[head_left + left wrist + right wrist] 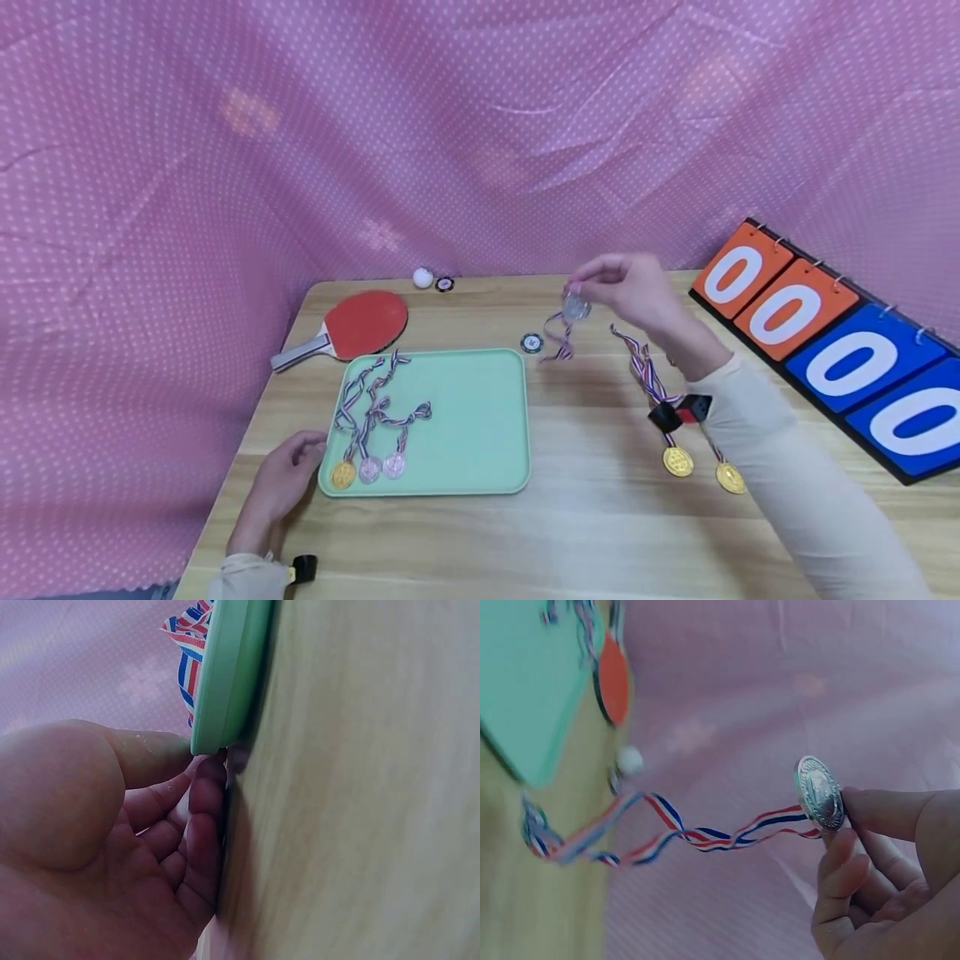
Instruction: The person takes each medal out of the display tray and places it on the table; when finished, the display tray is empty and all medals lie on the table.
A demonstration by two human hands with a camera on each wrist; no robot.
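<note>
My right hand [630,287] pinches a silver medal [819,793] by its edge, above the table to the right of the tray. Its red, white and blue ribbon [727,834] dangles down from it. At the left front corner of a green tray [480,425], my left hand [281,483] grips the rim, thumb on top and fingers curled beneath in the left wrist view. On the tray's left side lie a gold medal [343,475] and two silver-looking medals [369,469], their ribbons stretched toward the back.
Two gold medals [678,462] with ribbons lie under my right forearm. A flip scoreboard [817,342] showing zeros stands at the right. Behind the tray are a red table tennis bat [367,323], a white ball [422,277] and two round chips [532,342]. Pink dotted cloth [480,167] hangs behind.
</note>
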